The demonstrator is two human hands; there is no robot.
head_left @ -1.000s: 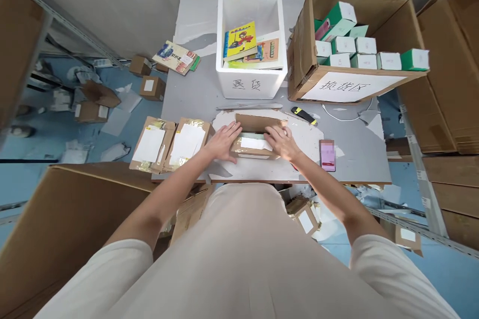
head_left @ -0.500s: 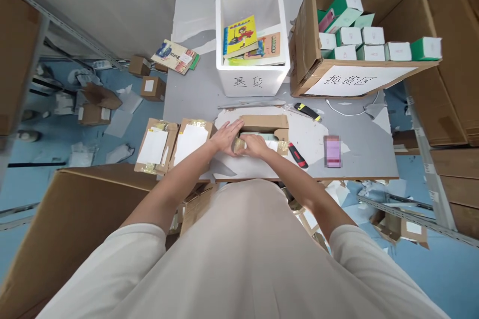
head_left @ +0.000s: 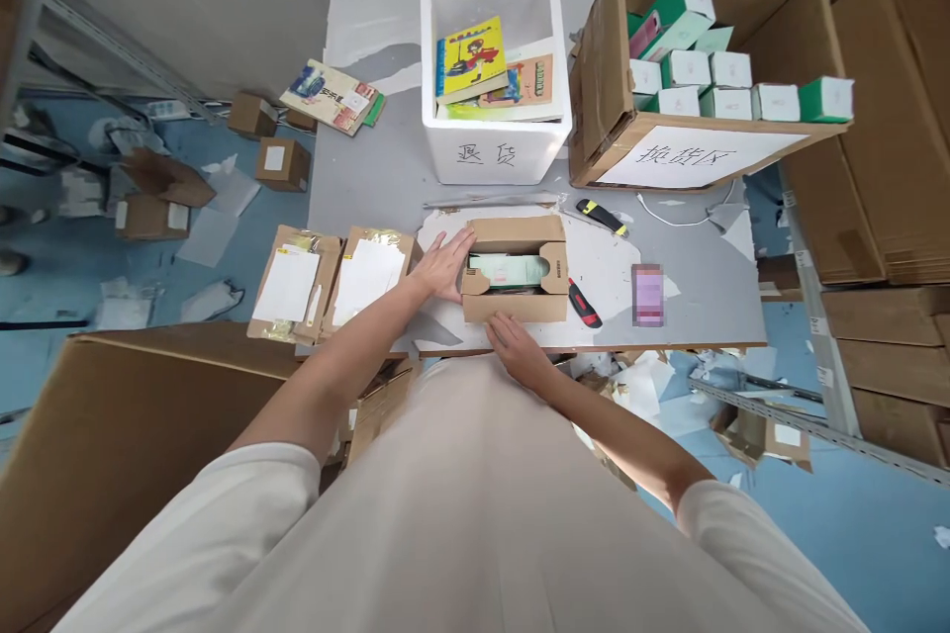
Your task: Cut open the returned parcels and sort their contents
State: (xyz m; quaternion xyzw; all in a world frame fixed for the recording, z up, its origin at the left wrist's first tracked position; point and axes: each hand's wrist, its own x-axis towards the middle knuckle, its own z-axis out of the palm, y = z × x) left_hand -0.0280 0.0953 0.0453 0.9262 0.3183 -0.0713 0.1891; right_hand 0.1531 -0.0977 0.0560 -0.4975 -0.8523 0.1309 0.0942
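A small cardboard box (head_left: 515, 307) lies opened on the table in front of me, its flaps folded out. Inside it sits a pale green box (head_left: 509, 270). My left hand (head_left: 443, 267) rests against the carton's left side, fingers spread. At the near edge, the fingers of my right hand (head_left: 516, 346) touch the front flap and are loosely stretched, gripping nothing. A red and black box cutter (head_left: 585, 304) lies just right of the carton. Two taped cartons with white labels, one farther left (head_left: 284, 287) and one nearer (head_left: 369, 279), lie beside my left forearm.
Behind stands a white foam bin (head_left: 490, 158) with books. To its right, a large cardboard box (head_left: 598, 99) holds several green-and-white boxes. A yellow and black cutter (head_left: 602, 217), a pixelated pink phone-shaped item (head_left: 648, 296) and stacked books (head_left: 329, 97) lie on the table (head_left: 356, 188).
The carton's front flap has swung down towards me, uncovering the pale green box. My right hand has moved from that flap's top to its lower edge. The whole view has shifted slightly.
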